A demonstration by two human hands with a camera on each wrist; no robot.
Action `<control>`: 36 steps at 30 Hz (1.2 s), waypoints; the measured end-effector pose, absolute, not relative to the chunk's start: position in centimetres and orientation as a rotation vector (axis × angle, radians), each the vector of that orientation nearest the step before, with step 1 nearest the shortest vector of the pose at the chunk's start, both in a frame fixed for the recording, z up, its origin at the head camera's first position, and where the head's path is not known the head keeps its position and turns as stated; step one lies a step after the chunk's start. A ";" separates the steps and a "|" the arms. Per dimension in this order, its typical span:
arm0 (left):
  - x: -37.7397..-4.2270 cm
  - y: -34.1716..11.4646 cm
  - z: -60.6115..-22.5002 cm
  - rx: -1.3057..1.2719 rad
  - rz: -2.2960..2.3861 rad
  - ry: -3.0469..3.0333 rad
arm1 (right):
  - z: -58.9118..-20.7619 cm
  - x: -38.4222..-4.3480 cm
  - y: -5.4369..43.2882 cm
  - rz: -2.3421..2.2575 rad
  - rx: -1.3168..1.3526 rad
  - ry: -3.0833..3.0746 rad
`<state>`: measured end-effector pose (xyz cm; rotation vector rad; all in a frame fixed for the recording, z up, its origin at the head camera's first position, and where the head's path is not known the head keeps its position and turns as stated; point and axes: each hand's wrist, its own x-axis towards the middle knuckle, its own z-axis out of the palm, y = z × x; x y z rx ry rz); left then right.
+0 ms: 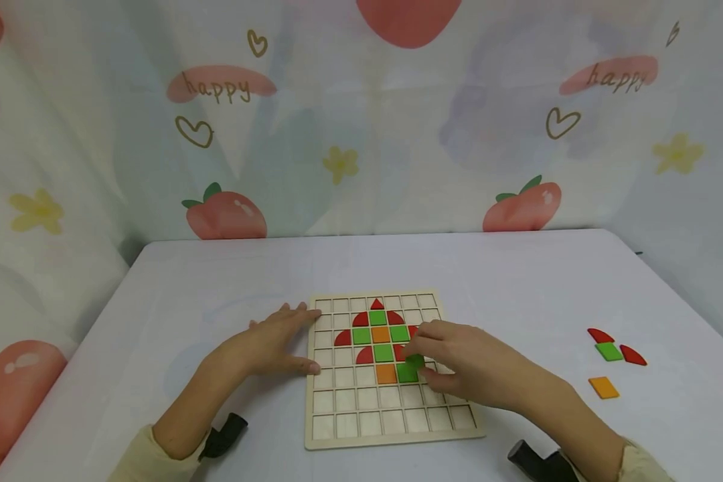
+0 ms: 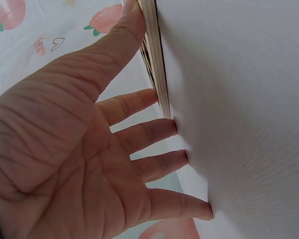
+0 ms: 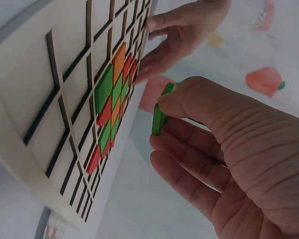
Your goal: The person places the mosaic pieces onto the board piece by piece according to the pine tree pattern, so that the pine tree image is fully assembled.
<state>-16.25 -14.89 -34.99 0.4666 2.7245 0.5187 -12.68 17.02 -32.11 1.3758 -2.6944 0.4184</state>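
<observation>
A square wooden grid board [image 1: 394, 442] lies on the table. My left hand [image 1: 265, 345] rests at its left edge, fingers spread, with the thumb and index finger touching the frame; in the left wrist view the other fingertips reach down to the tabletop. My right hand [image 1: 466, 361] pinches a green square tile [image 3: 159, 112] between thumb and fingers, close over the board. In the grid sit a red triangle [image 1: 377, 304] at the top, red quarter-round tiles, green squares and orange squares. One green square [image 1: 407, 373] lies beside the lower orange square [image 1: 386, 374], just under the held tile.
To the right on the white table [image 1: 518, 281] lie loose tiles: two red quarter-rounds [image 1: 633, 355], a green square [image 1: 608, 351] and an orange square [image 1: 604, 387]. A patterned cloth [image 1: 361, 100] hangs behind the table. Black wrist devices [image 1: 225, 435] show at both sleeves.
</observation>
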 end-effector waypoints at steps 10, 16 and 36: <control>-16.5 -14.9 -35.1 0.464 0.545 2.709 | -33.4 -13.1 13.6 0.374 1.506 -2.670; -16.7 -15.0 -35.2 0.463 0.552 2.701 | -33.7 -13.5 12.2 0.406 1.523 -2.735; -16.3 -15.1 -35.0 0.471 0.539 2.701 | -35.6 -13.1 10.2 0.302 1.575 -2.614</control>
